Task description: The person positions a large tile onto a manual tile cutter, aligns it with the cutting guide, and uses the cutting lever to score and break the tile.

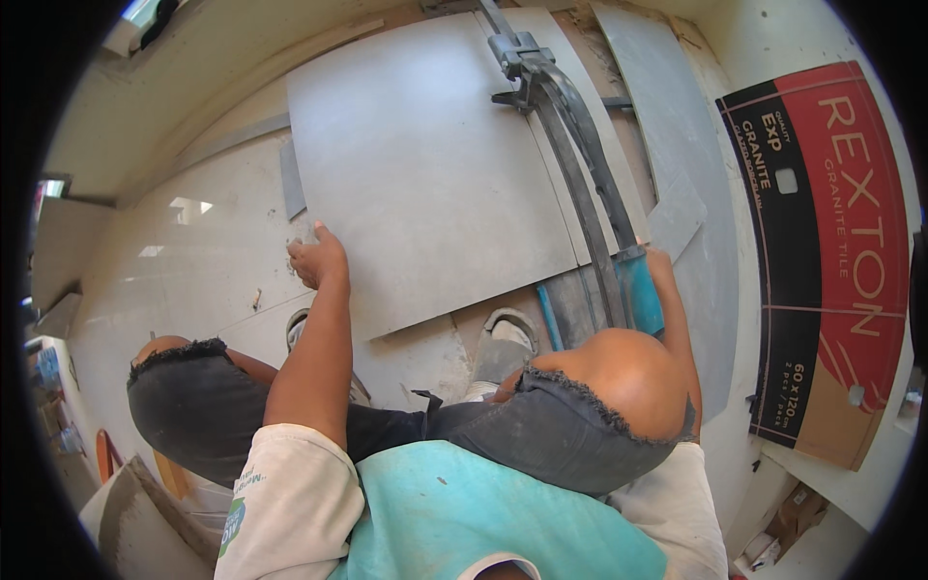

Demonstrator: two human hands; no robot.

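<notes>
A large grey tile (425, 164) lies flat across a manual tile cutter (580, 164), whose dark rails run over its right side. A thin straight line runs the tile's length beside the rails, with a narrow strip (619, 208) of tile to its right. The cutter's carriage (520, 63) sits toward the far end. My left hand (321, 259) is open beside the tile's left edge, fingers apart and nothing in it. My right hand (660, 263) is by the strip's near right corner and the cutter's blue end (640, 295); its fingers are mostly hidden.
A red and black tile carton (822, 251) leans along the right. Long grey tile pieces (667, 106) lie right of the cutter, and a small offcut (292, 179) lies by the tile's left edge. My bent knees and shoes (507, 333) are close to the near edge.
</notes>
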